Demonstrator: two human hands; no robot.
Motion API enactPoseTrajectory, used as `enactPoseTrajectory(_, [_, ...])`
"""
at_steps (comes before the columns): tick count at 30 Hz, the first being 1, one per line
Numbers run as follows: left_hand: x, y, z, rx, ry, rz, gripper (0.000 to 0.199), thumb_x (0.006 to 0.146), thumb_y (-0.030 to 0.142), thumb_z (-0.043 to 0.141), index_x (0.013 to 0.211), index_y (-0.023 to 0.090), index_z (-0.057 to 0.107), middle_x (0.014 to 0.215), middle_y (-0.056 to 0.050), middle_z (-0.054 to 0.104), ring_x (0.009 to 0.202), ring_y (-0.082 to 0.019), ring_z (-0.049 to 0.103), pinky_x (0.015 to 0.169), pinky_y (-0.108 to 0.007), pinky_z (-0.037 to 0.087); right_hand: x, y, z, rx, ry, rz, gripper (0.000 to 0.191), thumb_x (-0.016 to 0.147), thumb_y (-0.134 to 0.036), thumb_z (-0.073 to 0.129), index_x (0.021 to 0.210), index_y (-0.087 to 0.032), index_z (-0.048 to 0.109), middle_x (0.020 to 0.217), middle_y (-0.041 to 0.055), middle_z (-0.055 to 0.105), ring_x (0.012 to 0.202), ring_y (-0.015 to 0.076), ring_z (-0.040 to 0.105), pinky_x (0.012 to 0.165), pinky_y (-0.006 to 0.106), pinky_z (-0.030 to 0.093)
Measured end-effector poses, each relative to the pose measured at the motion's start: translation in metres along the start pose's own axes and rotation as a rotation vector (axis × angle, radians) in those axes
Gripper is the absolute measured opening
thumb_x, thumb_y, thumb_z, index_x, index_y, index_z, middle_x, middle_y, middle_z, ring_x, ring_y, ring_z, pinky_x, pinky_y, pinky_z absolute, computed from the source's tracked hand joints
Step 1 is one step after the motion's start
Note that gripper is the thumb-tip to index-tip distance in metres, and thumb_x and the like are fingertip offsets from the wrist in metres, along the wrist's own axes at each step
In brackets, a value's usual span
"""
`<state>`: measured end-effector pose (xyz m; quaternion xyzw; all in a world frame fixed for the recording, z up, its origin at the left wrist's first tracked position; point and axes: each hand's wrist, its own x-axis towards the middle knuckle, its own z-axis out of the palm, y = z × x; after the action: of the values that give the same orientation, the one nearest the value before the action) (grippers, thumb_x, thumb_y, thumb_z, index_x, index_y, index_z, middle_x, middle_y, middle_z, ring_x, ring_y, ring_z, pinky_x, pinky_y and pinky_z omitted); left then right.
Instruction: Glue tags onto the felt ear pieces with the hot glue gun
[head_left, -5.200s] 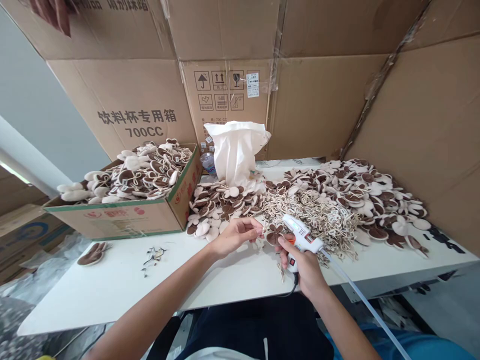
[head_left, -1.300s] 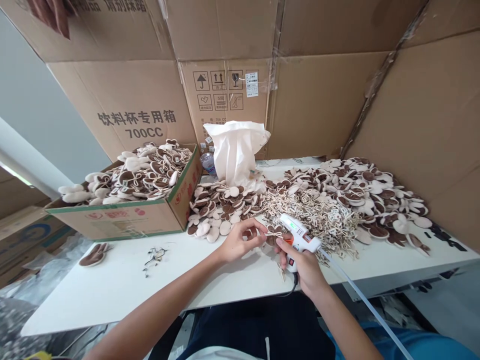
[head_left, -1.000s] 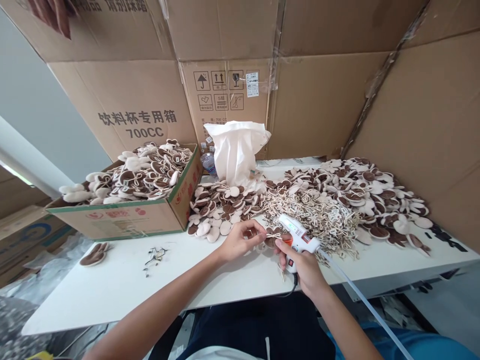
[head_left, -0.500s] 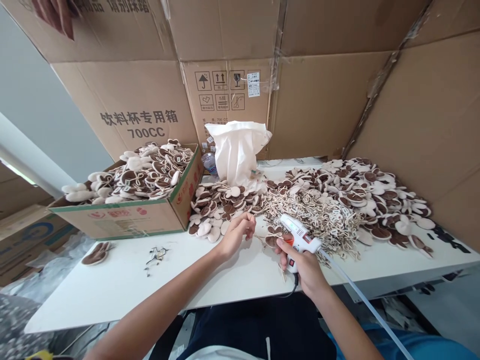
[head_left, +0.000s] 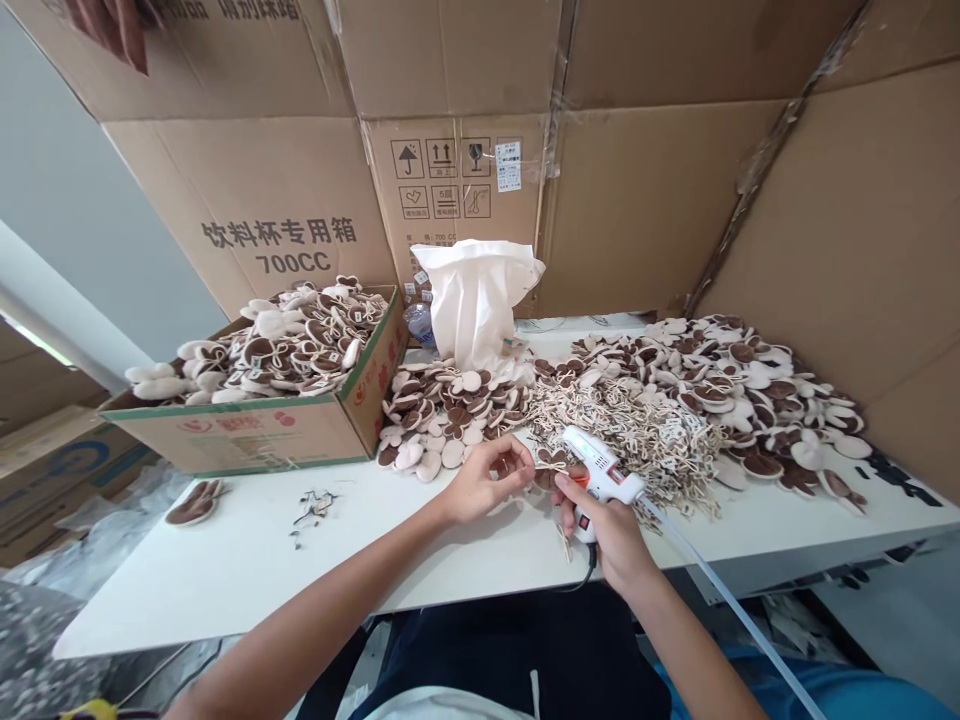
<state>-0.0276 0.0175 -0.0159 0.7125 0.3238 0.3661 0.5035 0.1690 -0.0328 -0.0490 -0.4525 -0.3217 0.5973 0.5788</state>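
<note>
My right hand [head_left: 604, 525] is wrapped round a white hot glue gun [head_left: 596, 460], its nozzle end pointing up and left and a long glue stick trailing from its back. Between the thumb and fingers of that hand sits a small brown plush piece [head_left: 546, 478] with a cream cord bow [head_left: 553, 459] on it. Just left of this piece, my left hand [head_left: 487, 480] is curled, thumb and forefinger tips together at its edge. Whether those fingertips hold anything is too small to tell. Loose cord bows [head_left: 637, 420] lie heaped behind the gun.
A cardboard box [head_left: 247, 440] full of plush pieces stands at left. More plush pieces are piled at centre [head_left: 450, 410] and right [head_left: 750, 400]. Behind stands a white bag [head_left: 476, 300] against cardboard walls. Dark scraps [head_left: 313, 508] and one brown piece [head_left: 195, 503] lie on the white table [head_left: 247, 570].
My left hand has moved right, up to the plush piece, and its thumb and forefinger now meet there. My right hand with the glue gun has hardly moved.
</note>
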Motion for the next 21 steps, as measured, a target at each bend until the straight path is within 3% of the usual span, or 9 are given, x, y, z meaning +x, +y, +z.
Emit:
enactPoseTrajectory(3, [0.0, -0.003, -0.001, 0.007, -0.001, 0.001, 0.031, 0.096, 0.044, 0.069, 0.103, 0.014, 0.066, 0.085, -0.005, 0.066, 0.071, -0.014, 0.055, 0.067, -0.026, 0.042, 0.002, 0.001, -0.002, -0.009, -0.021, 0.002, 0.048, 0.07, -0.05, 0.094, 0.097, -0.018, 0.069, 0.067, 0.0023, 0.07, 0.047, 0.0113, 0.053, 0.045, 0.024, 0.047])
enactPoseTrajectory(14, [0.003, 0.004, 0.0, -0.017, 0.05, 0.007, 0.031, 0.095, 0.045, 0.069, 0.087, 0.015, 0.064, 0.083, -0.004, 0.065, 0.073, -0.015, 0.055, 0.067, -0.027, 0.042, 0.002, 0.002, -0.003, -0.011, -0.02, 0.009, 0.048, 0.071, -0.05, 0.093, 0.097, -0.018, 0.069, 0.068, 0.0025, 0.071, 0.048, 0.012, 0.054, 0.045, 0.024, 0.047])
enactPoseTrajectory(21, [0.004, 0.007, -0.001, -0.17, 0.177, -0.02, 0.014, 0.087, 0.029, 0.066, 0.082, 0.017, 0.06, 0.073, 0.001, 0.054, 0.064, -0.012, 0.046, 0.061, -0.026, 0.036, 0.003, 0.002, -0.003, -0.026, -0.002, 0.004, 0.047, 0.071, -0.049, 0.094, 0.096, -0.019, 0.068, 0.068, 0.0024, 0.071, 0.047, 0.0115, 0.053, 0.045, 0.025, 0.046])
